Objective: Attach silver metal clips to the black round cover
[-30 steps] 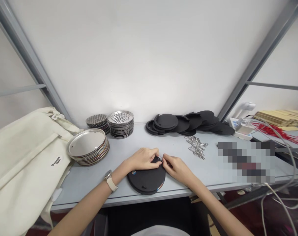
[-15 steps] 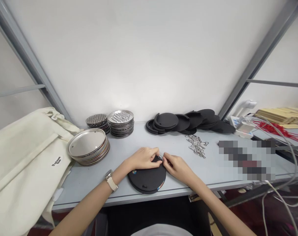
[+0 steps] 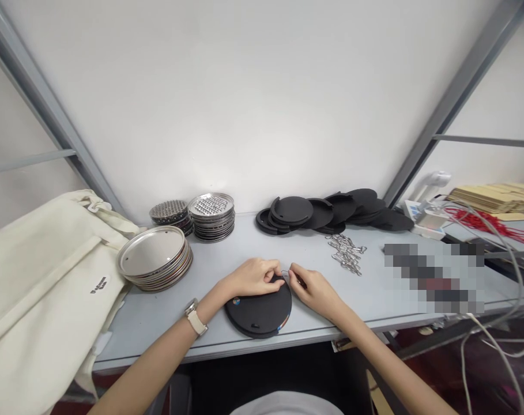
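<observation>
A black round disc lies near the table's front edge, with a small hole and a bit of colour on its rim. Across its far side rests my left hand, thumb and forefinger closed at the disc's far right edge. My right hand is pinched just right of that edge. A thin silvery metal clip bridges the fingertips of both hands; most of it is hidden. Behind my right hand lies a loose pile of similar small metal clips.
Stacked metal discs stand at left, with grater-like discs behind them. Several black round holders overlap along the wall. A cream bag is far left; red cords and white cables are at right.
My right hand has shifted slightly right, away from the disc's edge, and the thin metal piece shows more between the fingertips. My left hand and the disc have hardly moved.
</observation>
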`<state>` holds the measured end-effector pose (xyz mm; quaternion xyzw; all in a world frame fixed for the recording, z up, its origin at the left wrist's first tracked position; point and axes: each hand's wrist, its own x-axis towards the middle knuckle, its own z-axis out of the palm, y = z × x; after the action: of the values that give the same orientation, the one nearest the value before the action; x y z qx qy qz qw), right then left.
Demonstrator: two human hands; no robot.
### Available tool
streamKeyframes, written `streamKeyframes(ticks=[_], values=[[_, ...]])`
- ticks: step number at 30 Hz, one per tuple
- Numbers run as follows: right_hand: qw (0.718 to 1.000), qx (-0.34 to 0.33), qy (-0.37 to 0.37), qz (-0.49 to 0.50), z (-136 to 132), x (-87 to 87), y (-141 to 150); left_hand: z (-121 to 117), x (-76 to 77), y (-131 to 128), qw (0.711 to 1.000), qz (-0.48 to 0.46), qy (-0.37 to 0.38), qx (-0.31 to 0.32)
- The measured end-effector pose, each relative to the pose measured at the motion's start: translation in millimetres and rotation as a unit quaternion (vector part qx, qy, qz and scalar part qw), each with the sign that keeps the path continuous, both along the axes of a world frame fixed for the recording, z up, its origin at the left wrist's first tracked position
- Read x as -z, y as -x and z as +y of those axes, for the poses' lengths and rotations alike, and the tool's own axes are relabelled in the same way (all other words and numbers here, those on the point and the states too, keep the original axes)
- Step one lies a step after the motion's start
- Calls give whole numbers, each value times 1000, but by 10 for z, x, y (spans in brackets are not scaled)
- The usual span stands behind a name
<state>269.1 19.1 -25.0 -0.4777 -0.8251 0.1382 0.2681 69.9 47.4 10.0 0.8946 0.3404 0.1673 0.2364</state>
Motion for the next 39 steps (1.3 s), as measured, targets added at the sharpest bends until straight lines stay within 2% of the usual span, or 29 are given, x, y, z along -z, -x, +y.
streamKeyframes(ticks=[5, 12, 16, 39], values=[[1000, -12, 7, -3, 0, 9, -6, -15, -20, -7, 1000, 8, -27, -2], [999, -39, 8, -24, 10, 16, -1, -49, -49, -16, 996, 32, -72, -48], [999, -38, 17, -27, 15, 15, 2, -46, -48, -15, 995, 43, -82, -42], [999, -27, 10, -44, 17, 27, 12, -39, -38, -14, 995, 52, -64, -49]])
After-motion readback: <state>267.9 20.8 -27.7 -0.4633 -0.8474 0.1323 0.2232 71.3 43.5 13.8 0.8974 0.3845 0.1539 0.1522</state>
